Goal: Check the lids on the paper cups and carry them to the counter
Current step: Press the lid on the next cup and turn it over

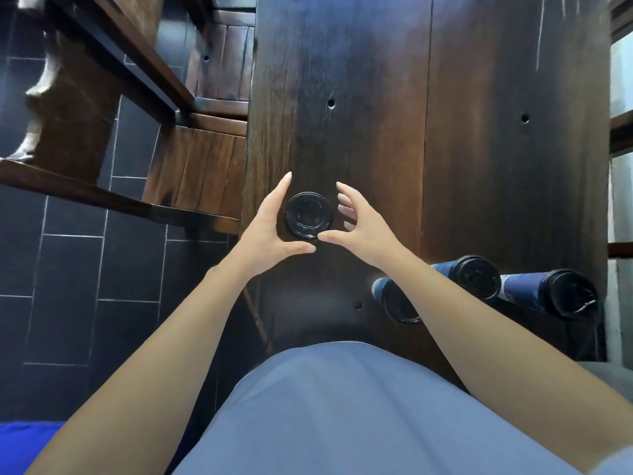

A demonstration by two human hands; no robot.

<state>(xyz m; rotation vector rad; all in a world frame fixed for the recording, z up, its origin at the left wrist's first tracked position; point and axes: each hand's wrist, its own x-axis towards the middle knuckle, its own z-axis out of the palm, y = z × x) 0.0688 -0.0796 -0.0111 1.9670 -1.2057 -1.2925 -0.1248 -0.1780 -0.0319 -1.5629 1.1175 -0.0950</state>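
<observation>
A paper cup with a black lid (309, 215) stands upright on the dark wooden table (479, 149), seen from straight above. My left hand (270, 231) curves around its left side with fingers spread, and my right hand (356, 222) curves around its right side. Both thumbs meet near the lid's front edge. Whether the fingers touch the cup I cannot tell. Three more blue paper cups with black lids stand at the near right: one (399, 301) partly behind my right forearm, one (474, 275) beyond it, one (568, 293) near the table's right edge.
A wooden bench (202, 159) runs along the table's left side over dark floor tiles (72, 269). Another wooden frame (113, 53) crosses the upper left. A pale wall or window frame (621, 166) borders the table on the right.
</observation>
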